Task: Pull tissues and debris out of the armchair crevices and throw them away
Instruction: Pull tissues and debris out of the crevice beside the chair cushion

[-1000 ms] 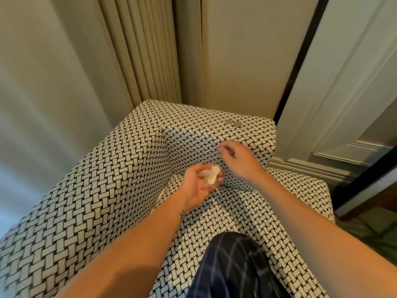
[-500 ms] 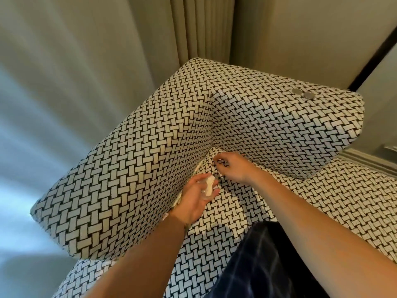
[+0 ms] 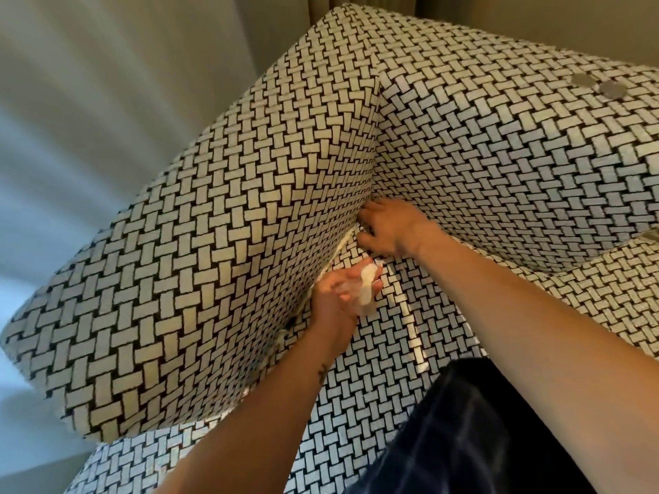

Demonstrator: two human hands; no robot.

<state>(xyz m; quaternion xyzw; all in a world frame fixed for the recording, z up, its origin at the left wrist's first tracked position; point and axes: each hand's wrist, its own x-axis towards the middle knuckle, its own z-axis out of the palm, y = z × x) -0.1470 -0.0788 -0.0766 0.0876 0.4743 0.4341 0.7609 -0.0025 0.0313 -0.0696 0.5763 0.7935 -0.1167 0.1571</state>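
Okay, curtain [image 3: 89,101] far left, then the armchair [image 3: 214,279] armrest. Your left hand [image 3: 340,297] sits just beside the armrest-seat crevice [image 3: 296,318], fingers curled round a crumpled white tissue [image 3: 367,288]. White scraps [image 3: 344,242] show along that crevice. Your right hand [image 3: 392,229] is at the far corner, fingertips curled at the gap; can't tell if it pinches anything. Two grey discs [image 3: 599,85] lie far right.

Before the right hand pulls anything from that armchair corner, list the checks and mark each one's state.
1. Left hand holds the collected tissue, fingers curled round it: ok.
2. Right hand is at the crevice: ok.
3. Right hand has pinched something: cannot tell, fingertips hidden.
4. Pale strip in the crevice is tissue, not seam: cannot tell.
5. Somewhere to throw it in view: not ok, none seen.
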